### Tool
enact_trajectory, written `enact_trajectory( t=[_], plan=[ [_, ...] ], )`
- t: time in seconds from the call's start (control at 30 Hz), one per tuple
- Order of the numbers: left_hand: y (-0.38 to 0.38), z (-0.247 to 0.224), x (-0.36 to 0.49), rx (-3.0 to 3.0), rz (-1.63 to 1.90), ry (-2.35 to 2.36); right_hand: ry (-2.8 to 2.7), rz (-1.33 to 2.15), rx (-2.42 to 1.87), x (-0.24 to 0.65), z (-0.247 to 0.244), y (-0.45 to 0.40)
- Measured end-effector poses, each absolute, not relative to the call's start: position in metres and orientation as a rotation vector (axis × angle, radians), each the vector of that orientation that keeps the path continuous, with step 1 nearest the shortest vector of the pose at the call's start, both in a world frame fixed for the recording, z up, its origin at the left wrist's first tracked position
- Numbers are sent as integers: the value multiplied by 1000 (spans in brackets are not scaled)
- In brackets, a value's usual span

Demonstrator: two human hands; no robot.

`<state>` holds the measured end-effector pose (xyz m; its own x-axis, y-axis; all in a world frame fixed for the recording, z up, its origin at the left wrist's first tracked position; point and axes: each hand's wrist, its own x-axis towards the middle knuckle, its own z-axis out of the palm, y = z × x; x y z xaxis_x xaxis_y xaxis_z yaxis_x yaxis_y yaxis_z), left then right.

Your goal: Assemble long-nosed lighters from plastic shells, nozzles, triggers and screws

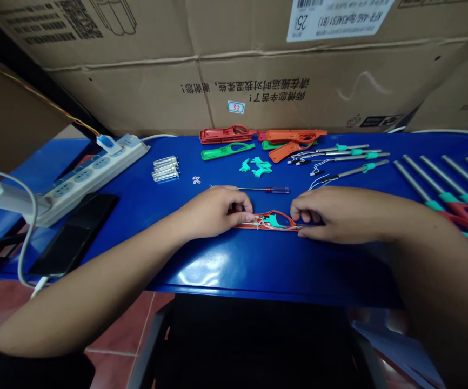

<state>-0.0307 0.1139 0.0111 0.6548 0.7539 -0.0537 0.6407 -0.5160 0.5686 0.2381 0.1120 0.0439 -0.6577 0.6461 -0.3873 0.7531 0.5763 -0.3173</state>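
An orange lighter casing (286, 216) lies open on the blue table, between both hands. Inside it are a teal trigger piece (273, 221) and white wires. My left hand (226, 210) is closed on the casing's left end, thumb and fingertips at the wires. At the right end, the curled fingers of my right hand (319, 216) pinch the casing where a metal rod enters; the fingertips partly hide that spot. A screwdriver (276, 189) with a purple handle lies just beyond the hands.
Behind are red, orange and green casings (228, 151), teal triggers (260, 167), rods with wires (359, 169) and clear cartridges (165, 168). Metal tubes (434, 178) lie right. A power strip (92, 175) and black phone (75, 235) are left. A cardboard box (136, 97) stands behind.
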Motion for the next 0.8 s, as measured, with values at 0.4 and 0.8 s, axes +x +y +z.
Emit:
enact_trajectory(
  t=[0.4,0.8],
  plan=[
    [114,8,-33,2360,309,1040,3003,-426,814,213,34,103],
    [114,9,-33,2387,307,1022,2993,-597,848,214,36,107]
  ],
)
